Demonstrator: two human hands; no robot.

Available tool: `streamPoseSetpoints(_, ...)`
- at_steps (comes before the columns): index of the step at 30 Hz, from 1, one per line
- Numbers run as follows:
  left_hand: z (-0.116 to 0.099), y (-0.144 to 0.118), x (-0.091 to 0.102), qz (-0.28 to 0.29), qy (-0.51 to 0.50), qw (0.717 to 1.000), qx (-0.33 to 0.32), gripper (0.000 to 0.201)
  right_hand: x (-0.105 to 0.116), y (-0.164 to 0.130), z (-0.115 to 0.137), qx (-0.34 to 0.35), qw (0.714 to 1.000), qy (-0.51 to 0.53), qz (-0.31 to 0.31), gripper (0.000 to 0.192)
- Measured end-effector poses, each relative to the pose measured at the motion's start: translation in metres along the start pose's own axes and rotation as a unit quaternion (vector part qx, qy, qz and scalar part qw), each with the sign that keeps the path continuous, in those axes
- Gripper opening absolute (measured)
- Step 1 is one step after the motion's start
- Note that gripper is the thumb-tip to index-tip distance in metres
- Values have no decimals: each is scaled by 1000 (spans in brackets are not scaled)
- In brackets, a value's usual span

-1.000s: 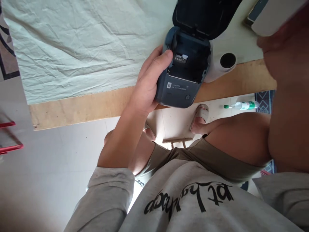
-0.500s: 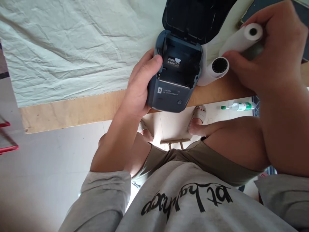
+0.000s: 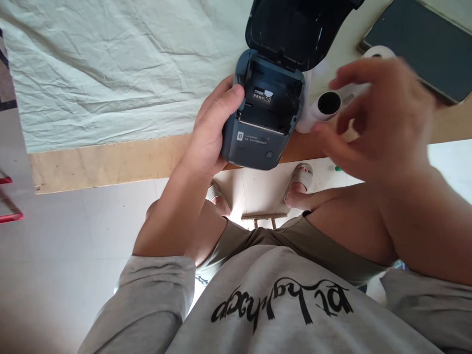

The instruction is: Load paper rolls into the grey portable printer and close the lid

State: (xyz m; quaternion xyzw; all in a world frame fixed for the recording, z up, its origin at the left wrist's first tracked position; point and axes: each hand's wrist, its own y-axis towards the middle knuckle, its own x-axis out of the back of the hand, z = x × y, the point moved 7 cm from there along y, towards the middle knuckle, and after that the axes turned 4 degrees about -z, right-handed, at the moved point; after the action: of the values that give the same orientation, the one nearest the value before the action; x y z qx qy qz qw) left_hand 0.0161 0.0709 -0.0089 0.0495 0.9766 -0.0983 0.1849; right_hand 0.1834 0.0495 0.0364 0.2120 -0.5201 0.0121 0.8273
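Note:
My left hand grips the left side of a small dark blue-grey label printer, its thumb on the rim. The printer's black lid stands raised, and the compartment shows a printed label inside and no roll. Just right of the printer lies a white paper roll with a wide dark core. My right hand, slightly blurred, hovers around that roll's end with thumb and fingers apart. Behind its fingers, a second white roll with a narrow core is partly covered.
A dark phone-like slab lies at the upper right. Wrinkled pale cloth covers the table, with a bare wooden edge toward me. Below are my slippered feet, a wooden bar and red rails at far left.
My right hand has let go of the narrow-core roll, which now lies near the dark slab. It has moved left and down to the wide-core roll, fingers spreading. My left hand keeps the printer.

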Motion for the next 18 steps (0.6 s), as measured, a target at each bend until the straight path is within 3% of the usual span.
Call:
streamPoseSetpoints(2,1,2,1,-1,4,1000,-7,25,-12,1,0,-3,999,-32,31,46)
streamPoseSetpoints(6,5,8,4,19,14,1000,-2,23,-24,4,-5,-7,999,4,51,37)
streamPoseSetpoints(9,7,11,7,31,4,999,5,23,-25,4,-2,14,998,16,57,26)
streamPoseSetpoints(18,11,12,8,59,-8,998,-6,30,-20,0,-1,15,999,31,30,32)
